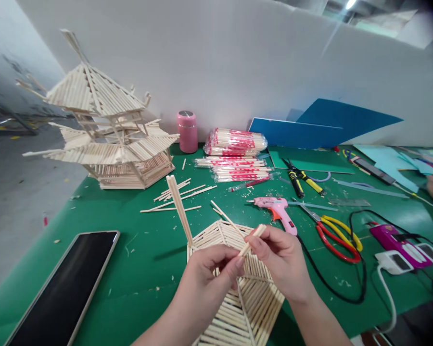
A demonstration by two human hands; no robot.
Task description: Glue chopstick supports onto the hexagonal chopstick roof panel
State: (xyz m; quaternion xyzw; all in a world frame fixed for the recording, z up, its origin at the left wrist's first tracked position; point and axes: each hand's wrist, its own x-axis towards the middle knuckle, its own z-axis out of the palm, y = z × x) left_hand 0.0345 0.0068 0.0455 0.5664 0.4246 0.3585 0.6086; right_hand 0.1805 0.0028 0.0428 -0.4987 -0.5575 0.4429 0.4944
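L hand [213, 271] + R hand [283, 257] both pinched nearly closed w/ short wood sticks [251, 240] btwn fingertips, above slatted stick panel [250, 293]; pink glue gun [276, 206] just beyond R hand, on green table [140, 278].

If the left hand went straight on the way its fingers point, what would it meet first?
Most likely the right hand, just beyond it, gripping the same short sticks that the left hand pinches. Depth is unclear in this single view, so a slight height difference could change that.
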